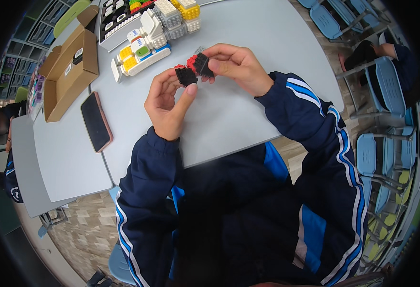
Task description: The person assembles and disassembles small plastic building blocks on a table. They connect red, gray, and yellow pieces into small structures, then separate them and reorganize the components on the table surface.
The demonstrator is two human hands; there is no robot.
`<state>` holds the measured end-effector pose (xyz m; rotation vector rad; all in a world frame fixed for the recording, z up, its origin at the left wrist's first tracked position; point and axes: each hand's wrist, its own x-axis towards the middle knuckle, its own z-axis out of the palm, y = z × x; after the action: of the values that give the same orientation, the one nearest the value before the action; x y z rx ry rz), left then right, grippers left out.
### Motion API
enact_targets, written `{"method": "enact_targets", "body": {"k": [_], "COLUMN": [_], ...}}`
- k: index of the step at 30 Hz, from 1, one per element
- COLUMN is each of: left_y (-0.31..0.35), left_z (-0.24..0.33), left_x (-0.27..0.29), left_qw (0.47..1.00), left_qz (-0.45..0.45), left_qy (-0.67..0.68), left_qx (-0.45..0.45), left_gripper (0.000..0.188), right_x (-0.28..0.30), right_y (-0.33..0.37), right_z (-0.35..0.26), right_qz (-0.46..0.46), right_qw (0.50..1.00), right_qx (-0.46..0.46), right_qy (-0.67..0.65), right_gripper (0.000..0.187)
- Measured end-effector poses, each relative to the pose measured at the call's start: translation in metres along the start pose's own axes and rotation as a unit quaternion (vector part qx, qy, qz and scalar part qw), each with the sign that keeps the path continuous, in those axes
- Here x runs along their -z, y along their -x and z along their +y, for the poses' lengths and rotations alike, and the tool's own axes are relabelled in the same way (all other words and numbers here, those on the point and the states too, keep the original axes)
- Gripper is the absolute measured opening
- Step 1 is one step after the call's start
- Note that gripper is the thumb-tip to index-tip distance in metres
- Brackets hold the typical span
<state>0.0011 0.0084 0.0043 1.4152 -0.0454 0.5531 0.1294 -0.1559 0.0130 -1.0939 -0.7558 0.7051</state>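
Over the table [229, 119], my left hand [168, 107] pinches a small black building-block piece [186, 76] with red parts behind it. Close beside it, my right hand [241, 71] is closed on another black block piece [203, 65], which also has red on its left side. The two pieces nearly meet; whether they are joined I cannot tell. A small grey studded part [199, 49] shows just beyond the right fingers, and whether it belongs to the held piece is unclear.
Past my hands stands a white, yellow and grey block-built model [145, 48]. Behind it is a sorting tray [112, 40] of parts. Further left are an open cardboard box [59, 103] and a phone [95, 122]. Blue chairs [384, 88] and a seated person are to the right.
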Motion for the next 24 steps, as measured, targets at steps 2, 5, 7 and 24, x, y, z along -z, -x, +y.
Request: {"method": "enact_targets", "body": {"k": [2,5,7,24], "left_y": [-0.0006,-0.0012,-0.0020,-0.0019], "left_z": [0.0012,0.0021,0.0008,-0.0040], "left_x": [-0.0023,-0.0028,-0.0028,-0.0011], "left_qw": [1.000,0.999,0.999,0.995], "left_qz": [0.011,0.020,0.021,0.029], "left_qy": [-0.001,-0.001,0.003,0.020], "left_qx": [0.018,0.036,0.040,0.089], "left_gripper": [0.043,0.042,0.042,0.039], "right_x": [-0.0030,-0.0070,-0.0070,-0.0077], "right_y": [0.0010,0.0010,0.0005,-0.0008], "right_z": [0.0009,0.0013,0.0020,0.0040], "right_qz": [0.019,0.021,0.024,0.040], "right_qw": [1.000,0.999,0.999,0.999], "right_qx": [-0.002,-0.003,0.000,-0.011], "right_qy": [-0.009,-0.025,-0.021,-0.011], "right_gripper": [0.034,0.034,0.034,0.030]}}
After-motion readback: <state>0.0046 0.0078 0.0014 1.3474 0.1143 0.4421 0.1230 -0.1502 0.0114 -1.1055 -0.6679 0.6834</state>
